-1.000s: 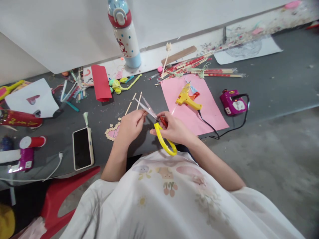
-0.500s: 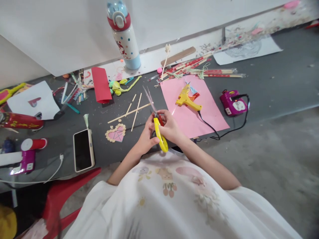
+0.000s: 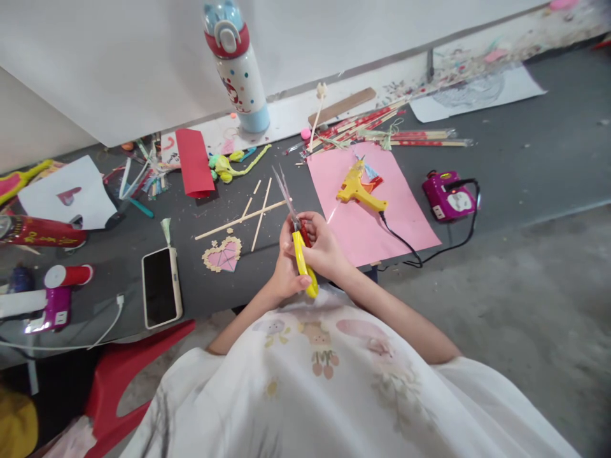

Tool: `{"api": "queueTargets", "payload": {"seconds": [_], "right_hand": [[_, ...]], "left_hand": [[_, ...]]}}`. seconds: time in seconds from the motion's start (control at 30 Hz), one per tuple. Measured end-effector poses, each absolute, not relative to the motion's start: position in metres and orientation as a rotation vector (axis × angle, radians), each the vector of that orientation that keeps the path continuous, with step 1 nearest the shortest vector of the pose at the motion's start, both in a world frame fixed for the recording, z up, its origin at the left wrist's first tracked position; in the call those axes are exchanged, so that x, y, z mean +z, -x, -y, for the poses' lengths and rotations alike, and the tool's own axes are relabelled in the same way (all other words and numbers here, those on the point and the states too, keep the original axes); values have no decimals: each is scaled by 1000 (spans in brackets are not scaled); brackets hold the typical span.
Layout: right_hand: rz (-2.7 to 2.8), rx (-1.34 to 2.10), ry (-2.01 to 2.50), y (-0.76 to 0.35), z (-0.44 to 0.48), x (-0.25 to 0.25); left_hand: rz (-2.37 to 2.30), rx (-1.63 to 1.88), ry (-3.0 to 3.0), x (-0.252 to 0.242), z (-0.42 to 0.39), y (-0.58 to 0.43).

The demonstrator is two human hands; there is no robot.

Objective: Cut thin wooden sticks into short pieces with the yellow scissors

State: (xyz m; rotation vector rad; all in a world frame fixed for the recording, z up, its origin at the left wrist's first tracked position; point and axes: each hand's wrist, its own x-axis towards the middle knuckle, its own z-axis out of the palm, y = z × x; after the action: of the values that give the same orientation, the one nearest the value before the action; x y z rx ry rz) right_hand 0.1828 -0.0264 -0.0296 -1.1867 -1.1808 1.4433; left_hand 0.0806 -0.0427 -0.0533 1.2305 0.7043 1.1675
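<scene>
A pair of scissors (image 3: 299, 250) with yellow and red handles is held in front of me, its narrow blades pointing up and left, slightly apart. My right hand (image 3: 326, 247) is closed around the handles. From the other side, my left hand (image 3: 285, 270) grips them too, its thumb near the yellow loop; some fingertips are hidden. Left of the blades lie thin wooden sticks (image 3: 261, 213), some crossing. One long stick runs up to the blades; whether it touches them I cannot tell. A pink heart (image 3: 223, 256) edged with small pale pieces lies below the sticks.
On my right, a yellow glue gun (image 3: 359, 191) rests on pink paper (image 3: 405, 232), corded to a purple box (image 3: 449, 197). A phone (image 3: 160, 287) lies left. Behind are a red paper (image 3: 195, 163), a water bottle (image 3: 241, 83) and wrapped sticks (image 3: 415, 141).
Both hands and the scissors have shifted slightly left and down, still held together. The long stick has slid a little to the left.
</scene>
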Motion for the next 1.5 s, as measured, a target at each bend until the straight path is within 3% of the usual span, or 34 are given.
{"api": "queueTargets", "payload": {"seconds": [0.8, 0.97, 1.23, 1.5], "right_hand": [[1111, 1538, 1189, -183, 23, -29], [1277, 1431, 1293, -196, 17, -21], [1481, 1320, 1458, -213, 22, -11], [1597, 1385, 1384, -210, 28, 2]], "left_hand": [[-815, 1199, -1299, -52, 43, -79], [-918, 1256, -1551, -40, 40, -67], [-1663, 1293, -2232, -7, 21, -37], [-1588, 1071, -2483, -15, 13, -23]]}}
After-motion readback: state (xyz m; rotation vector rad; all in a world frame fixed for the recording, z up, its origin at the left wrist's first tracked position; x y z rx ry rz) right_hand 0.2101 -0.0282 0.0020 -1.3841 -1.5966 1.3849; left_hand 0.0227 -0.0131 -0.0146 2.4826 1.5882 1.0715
